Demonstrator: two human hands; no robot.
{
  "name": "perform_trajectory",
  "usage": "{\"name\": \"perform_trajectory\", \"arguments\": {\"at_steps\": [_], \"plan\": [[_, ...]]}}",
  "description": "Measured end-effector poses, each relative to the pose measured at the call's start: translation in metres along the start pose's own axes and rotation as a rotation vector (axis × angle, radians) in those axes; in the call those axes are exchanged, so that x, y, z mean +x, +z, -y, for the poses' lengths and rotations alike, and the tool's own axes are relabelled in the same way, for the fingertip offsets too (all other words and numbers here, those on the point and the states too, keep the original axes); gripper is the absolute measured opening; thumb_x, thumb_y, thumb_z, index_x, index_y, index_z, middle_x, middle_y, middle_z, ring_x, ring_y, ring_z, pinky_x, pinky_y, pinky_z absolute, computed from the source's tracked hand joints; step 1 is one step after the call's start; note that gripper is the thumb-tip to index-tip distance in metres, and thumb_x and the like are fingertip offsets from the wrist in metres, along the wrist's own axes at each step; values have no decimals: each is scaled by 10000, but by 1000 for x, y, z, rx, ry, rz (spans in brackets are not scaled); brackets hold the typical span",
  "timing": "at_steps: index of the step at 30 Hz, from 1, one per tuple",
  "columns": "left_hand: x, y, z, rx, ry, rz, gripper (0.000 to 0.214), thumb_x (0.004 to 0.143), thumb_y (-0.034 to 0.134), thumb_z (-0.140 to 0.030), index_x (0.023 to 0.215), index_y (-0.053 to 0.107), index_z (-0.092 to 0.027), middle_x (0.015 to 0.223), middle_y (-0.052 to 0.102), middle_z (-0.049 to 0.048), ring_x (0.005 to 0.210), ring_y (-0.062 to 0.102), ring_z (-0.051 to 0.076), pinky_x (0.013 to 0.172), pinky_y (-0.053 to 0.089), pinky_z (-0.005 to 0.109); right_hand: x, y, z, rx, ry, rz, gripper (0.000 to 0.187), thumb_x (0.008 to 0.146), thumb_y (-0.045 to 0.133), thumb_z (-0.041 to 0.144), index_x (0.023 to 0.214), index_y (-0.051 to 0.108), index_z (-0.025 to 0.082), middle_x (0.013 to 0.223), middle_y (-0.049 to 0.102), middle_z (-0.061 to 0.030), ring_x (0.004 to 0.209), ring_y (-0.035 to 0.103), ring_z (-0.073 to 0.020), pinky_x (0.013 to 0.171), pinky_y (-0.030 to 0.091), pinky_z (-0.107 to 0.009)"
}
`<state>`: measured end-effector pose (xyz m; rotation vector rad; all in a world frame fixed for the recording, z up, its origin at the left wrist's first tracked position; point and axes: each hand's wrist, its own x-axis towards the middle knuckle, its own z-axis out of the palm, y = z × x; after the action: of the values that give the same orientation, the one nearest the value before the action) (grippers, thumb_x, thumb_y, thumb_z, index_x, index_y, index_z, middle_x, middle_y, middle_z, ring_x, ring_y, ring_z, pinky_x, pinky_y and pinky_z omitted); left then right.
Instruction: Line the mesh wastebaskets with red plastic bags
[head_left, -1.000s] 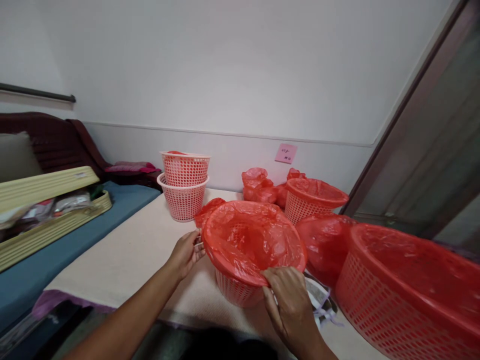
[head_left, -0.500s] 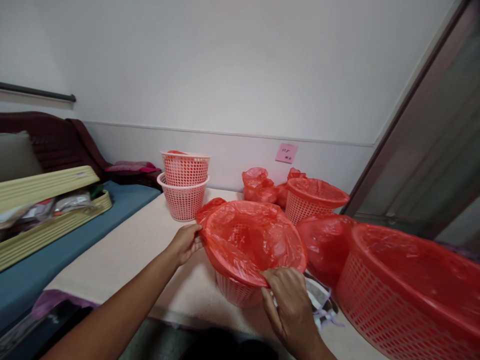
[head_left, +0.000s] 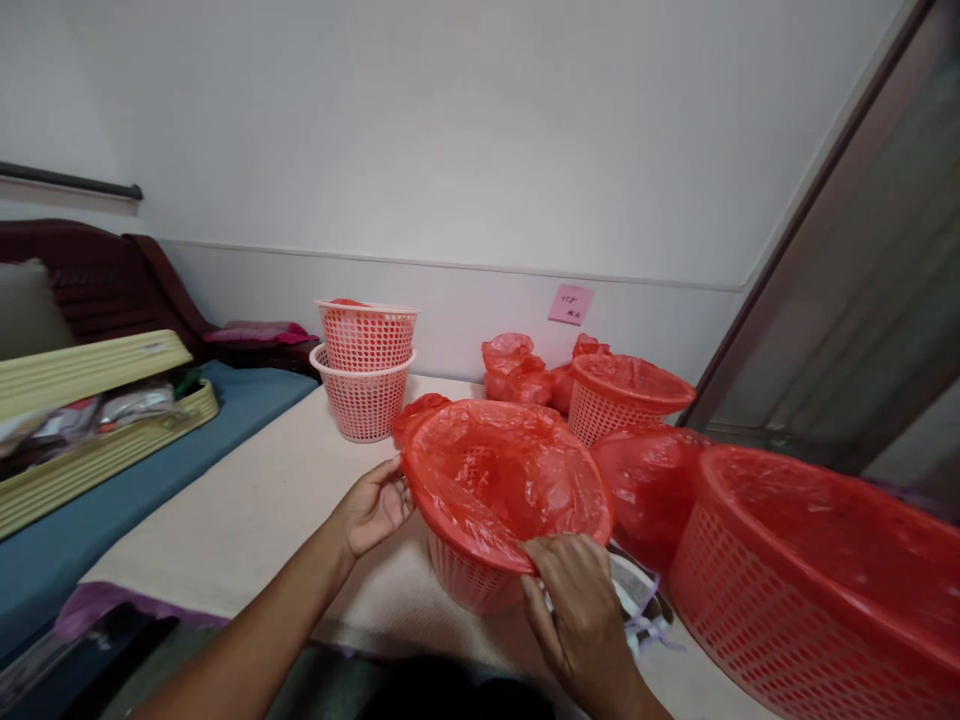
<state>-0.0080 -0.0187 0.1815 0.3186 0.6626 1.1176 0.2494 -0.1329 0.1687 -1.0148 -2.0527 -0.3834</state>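
Over the perforated basket (head_left: pixel 466 576), the red plastic bag (head_left: pixel 506 490) is folded down; right hand (head_left: pixel 581 605) pinches the rim, left hand (head_left: pixel 375 512) possibly pinching, can't tell; bunched film (head_left: pixel 420 410) lies loose beside.

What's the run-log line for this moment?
basket: lined with red bag | left hand: at basket's left side | right hand: gripping basket's near side | stacked baskets: back left

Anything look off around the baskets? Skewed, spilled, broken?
Mainly the red liner on the held basket: loose plastic appears to bunch out at its far-left side, so it looks uneven. The pink note behind hangs slightly tilted. No spill or breakage visible.
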Motion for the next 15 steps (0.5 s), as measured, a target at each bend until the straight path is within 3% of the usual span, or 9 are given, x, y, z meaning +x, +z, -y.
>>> {"name": "perform_trajectory", "arguments": {"at_steps": [10, 15], "plan": [[1, -2, 12, 7, -9, -51, 210, 850, 404, -32, 770, 580, -114, 606, 677, 42, 524, 663, 122, 551, 579, 221, 1, 1, 0, -13, 13, 3, 214, 881, 504, 131, 1090, 551, 119, 922, 603, -80, 867, 507, -208, 840, 357, -412], [-11, 2, 21, 13, -29, -70, 234, 873, 397, -26, 732, 558, -121, 540, 632, 12, 400, 573, 67, 420, 497, 137, 1, 0, -1, -5, 26, 10, 205, 889, 489, 145, 1084, 552, 138, 913, 605, -70, 851, 507, -204, 826, 361, -405]]}}
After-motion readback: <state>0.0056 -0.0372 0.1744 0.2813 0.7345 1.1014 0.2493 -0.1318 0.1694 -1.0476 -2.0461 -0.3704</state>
